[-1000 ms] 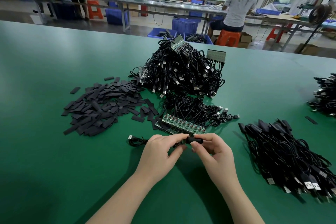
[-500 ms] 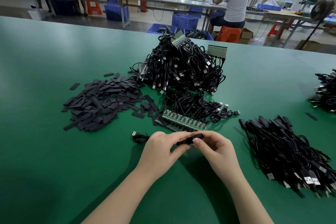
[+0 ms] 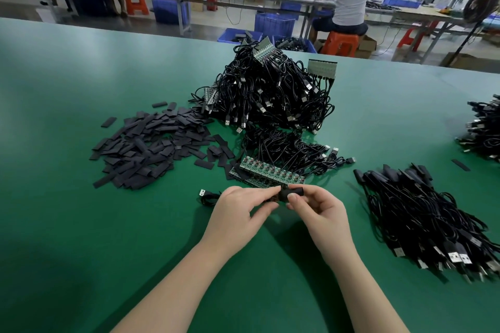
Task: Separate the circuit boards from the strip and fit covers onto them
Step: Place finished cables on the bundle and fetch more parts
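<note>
My left hand (image 3: pixel 239 211) pinches a small circuit board whose edge shows between the fingertips (image 3: pixel 274 199); its cable with a USB plug (image 3: pixel 205 195) trails off to the left. My right hand (image 3: pixel 318 207) pinches a black cover (image 3: pixel 292 193) that sits partly over the board's right end. Just beyond my hands lies a green strip of circuit boards (image 3: pixel 270 171) with black cables attached. A heap of flat black covers (image 3: pixel 151 147) spreads at the left.
A tall pile of cabled strips (image 3: pixel 273 92) rises at mid-table. A bundle of covered cables (image 3: pixel 424 213) lies at the right, another heap (image 3: pixel 484 130) at the far right edge. A person sits at a bench behind the green table (image 3: pixel 81 224).
The black cover has moved a little further left over the board between my fingertips. My view has tilted slightly; both hands stay in the same spot.
</note>
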